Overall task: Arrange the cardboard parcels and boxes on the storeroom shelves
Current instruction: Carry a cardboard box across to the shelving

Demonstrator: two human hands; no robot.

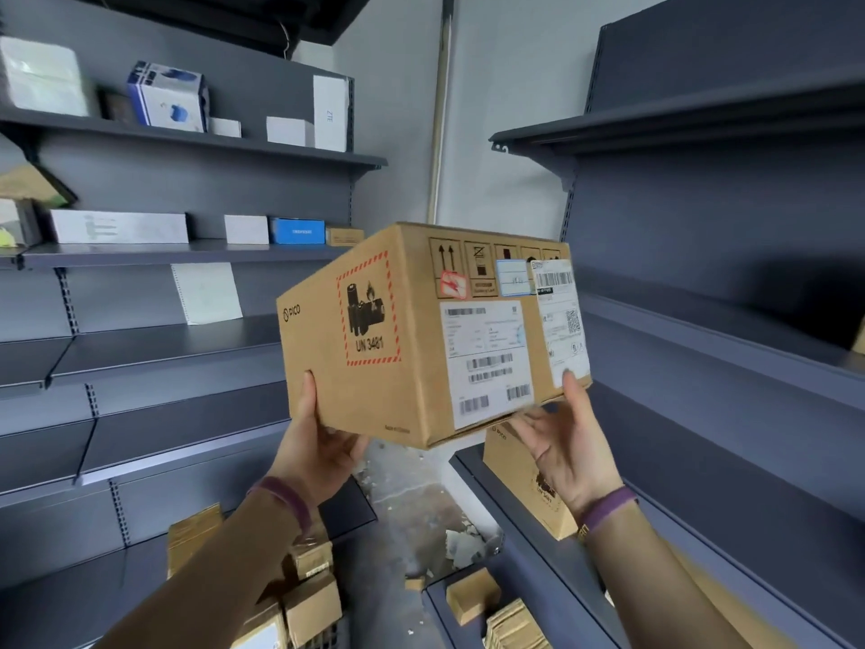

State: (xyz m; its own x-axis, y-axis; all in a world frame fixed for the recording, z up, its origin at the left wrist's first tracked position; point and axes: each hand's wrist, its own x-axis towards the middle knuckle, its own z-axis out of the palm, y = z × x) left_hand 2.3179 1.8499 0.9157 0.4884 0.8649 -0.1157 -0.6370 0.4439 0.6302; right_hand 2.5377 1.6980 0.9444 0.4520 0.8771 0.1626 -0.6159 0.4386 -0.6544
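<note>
A cardboard box point(421, 334) was held up between the left hand point(318, 442) and right hand point(566, 442), both closed on its lower corners. The right shelves point(702, 320) were mostly bare, and small parcels point(309, 597) were left low down, so much work was judged to remain.

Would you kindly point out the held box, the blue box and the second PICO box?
Held box point(402, 367): head view, front face.
Blue box point(298, 231): head view, front face.
Second PICO box point(519, 489): head view, side face.
</note>
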